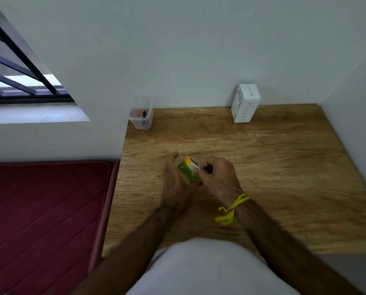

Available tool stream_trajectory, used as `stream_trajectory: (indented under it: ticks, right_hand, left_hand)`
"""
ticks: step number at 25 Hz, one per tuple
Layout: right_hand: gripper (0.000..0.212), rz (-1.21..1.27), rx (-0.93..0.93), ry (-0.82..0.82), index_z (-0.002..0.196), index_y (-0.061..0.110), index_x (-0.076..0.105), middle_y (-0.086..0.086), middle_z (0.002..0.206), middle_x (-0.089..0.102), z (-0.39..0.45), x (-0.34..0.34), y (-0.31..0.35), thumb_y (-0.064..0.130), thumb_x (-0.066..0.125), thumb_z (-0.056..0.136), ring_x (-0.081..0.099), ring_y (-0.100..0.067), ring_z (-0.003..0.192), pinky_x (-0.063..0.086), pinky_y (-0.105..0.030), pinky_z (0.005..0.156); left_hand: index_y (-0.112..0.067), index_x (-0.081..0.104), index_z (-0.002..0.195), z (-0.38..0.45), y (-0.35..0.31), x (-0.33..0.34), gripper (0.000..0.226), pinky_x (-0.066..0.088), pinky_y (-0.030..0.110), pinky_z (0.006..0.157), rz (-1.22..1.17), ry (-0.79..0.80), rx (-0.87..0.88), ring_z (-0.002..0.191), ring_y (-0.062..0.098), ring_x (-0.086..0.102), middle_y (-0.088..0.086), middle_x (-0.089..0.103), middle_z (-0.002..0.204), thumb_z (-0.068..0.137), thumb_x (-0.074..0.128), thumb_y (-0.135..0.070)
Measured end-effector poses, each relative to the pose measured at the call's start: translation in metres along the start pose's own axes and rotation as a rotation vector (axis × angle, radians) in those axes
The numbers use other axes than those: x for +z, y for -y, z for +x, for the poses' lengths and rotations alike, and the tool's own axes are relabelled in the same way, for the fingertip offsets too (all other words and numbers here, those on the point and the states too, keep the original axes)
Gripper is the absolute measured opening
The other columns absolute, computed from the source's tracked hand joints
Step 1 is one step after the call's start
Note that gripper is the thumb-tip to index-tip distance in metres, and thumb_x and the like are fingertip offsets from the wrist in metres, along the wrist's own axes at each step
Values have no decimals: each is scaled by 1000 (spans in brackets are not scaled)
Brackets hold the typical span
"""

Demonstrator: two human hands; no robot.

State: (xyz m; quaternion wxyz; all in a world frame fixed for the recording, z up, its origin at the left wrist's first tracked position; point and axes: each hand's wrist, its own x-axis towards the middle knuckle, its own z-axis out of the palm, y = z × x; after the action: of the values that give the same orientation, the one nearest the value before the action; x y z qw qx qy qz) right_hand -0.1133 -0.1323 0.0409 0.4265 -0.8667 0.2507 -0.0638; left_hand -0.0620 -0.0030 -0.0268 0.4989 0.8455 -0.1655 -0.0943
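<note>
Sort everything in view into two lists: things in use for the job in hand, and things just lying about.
In use: left hand holding green packet; right hand holding small metal tool at its top.
Lying about: clear tub, white box, both at the table back edge; red mattress.

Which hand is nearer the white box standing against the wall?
Right. The right hand, gripping a small metal tool, lies in front of the white box, slightly to its left; the left hand, holding the green packet, sits further left.
</note>
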Motion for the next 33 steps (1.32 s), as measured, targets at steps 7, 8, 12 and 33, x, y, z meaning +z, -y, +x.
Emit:
stream_trajectory:
  ticks: [7, 8, 12, 33]
  right_hand:
    - [10, 322, 216, -69, 82, 13, 73, -1, 79, 73, -7, 20, -65, 22, 76, 86, 66, -9, 74, 55, -30, 70]
    - [12, 370, 242, -85, 82, 11, 72, -3, 80, 73, -8, 20, -70, 22, 75, 87, 66, -9, 74, 54, -28, 70]
    - [11, 448, 275, -147, 77, 13, 70, 4, 73, 69, -1, 21, -70, 15, 75, 87, 62, 2, 67, 49, -17, 64]
    - [10, 475, 439, -352, 81, 12, 75, -3, 82, 75, -52, 31, -89, 20, 79, 80, 70, -16, 78, 59, -41, 79]
  left_hand:
    - [-13, 31, 148, -1, 31, 3, 69, 26, 49, 119, 436, 88, 117, 147, 25, 24, 9, 32, 156, 90, 59, -37]
    - [-13, 34, 147, 1, 32, 4, 62, 25, 47, 120, 451, 86, 109, 147, 24, 25, 8, 33, 156, 94, 56, -36]
    - [-12, 43, 141, 5, 37, 7, 41, 25, 47, 119, 441, 58, 94, 143, 23, 31, 7, 40, 153, 102, 44, -25]
    - [-11, 48, 140, -35, 40, -6, 53, 14, 43, 123, 594, 175, 275, 144, 23, 30, 9, 41, 152, 102, 29, -42]
